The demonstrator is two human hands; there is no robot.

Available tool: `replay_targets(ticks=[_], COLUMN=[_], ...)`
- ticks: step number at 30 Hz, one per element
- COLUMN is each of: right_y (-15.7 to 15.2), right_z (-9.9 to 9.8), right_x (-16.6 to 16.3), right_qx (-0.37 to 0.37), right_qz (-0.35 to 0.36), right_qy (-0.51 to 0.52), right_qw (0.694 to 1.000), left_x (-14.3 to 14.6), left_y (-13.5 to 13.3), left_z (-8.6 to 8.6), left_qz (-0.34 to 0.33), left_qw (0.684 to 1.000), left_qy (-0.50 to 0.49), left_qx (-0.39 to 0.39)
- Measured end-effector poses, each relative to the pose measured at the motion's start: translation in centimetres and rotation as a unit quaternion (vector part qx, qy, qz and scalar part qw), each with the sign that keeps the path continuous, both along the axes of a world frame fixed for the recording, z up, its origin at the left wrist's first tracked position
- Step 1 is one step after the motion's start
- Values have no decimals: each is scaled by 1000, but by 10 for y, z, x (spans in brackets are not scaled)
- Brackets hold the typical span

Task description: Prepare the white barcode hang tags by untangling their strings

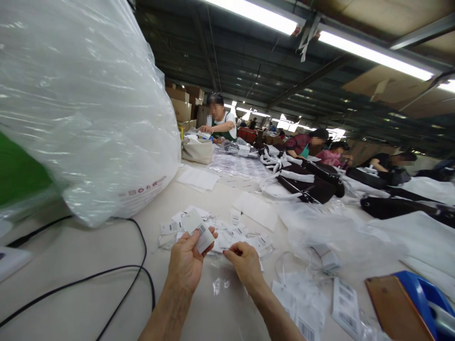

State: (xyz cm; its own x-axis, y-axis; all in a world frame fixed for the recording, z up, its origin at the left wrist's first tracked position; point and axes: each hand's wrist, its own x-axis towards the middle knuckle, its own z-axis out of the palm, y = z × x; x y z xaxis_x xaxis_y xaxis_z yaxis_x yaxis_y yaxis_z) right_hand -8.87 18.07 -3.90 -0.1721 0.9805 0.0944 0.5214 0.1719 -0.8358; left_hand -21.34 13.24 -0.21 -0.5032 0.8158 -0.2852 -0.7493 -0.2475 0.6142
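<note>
My left hand [187, 263] is closed round a white hang tag [204, 238] with a barcode printed on its face, tilted up towards me. More card shows behind that tag, though I cannot tell how many pieces. To its right my right hand [246, 263] has thumb and forefinger pressed together just above the table. Whatever may be between those fingertips is too small to make out. Beyond both hands spreads a loose pile of white tags [261, 242] with strings and small barcodes.
A large plastic-wrapped bundle [117, 104] rises at left, near a black cable [144, 237]. Dark bags [309, 182] lie at back right. Barcode labels [345, 303], a brown phone-like slab [396, 308] and a blue holder [423, 293] sit front right. A co-worker [227, 124] stands across the table.
</note>
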Motion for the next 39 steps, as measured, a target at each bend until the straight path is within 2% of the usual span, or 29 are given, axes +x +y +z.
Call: replay_targets(ticks=[5,10,13,15,19,22,31,36,39], right_y=[-6,-18,-25,-29,-34,-37,-40,-44,-48], right_z=[16,34,39,40,41,45,44,44,46], right_x=[19,42,51,56,62,64,66,67,66], right_qx=[5,-8,-6,-14,-67,-100,-68,-81,-77], right_qz=[26,6,-7,-6,-11,5,12,18,15], right_qy=[128,237,270,295,366,365,393,437,432], right_qw=[991,971,963,956,928,926,917,896,898], left_x=[0,16,31,39,48,51,55,57,58], left_y=[-1,-8,-12,-14,-16,-19,-22,-23,-23], left_z=[2,7,6,3,0,1,-3,-2,-2], left_qz=[-31,-158,-247,-284,-305,-330,-365,-375,-381], left_qw=[999,987,967,955,946,935,921,919,916], left_qy=[16,41,67,85,105,119,121,105,99], left_qx=[-4,-13,2,13,32,49,61,67,72])
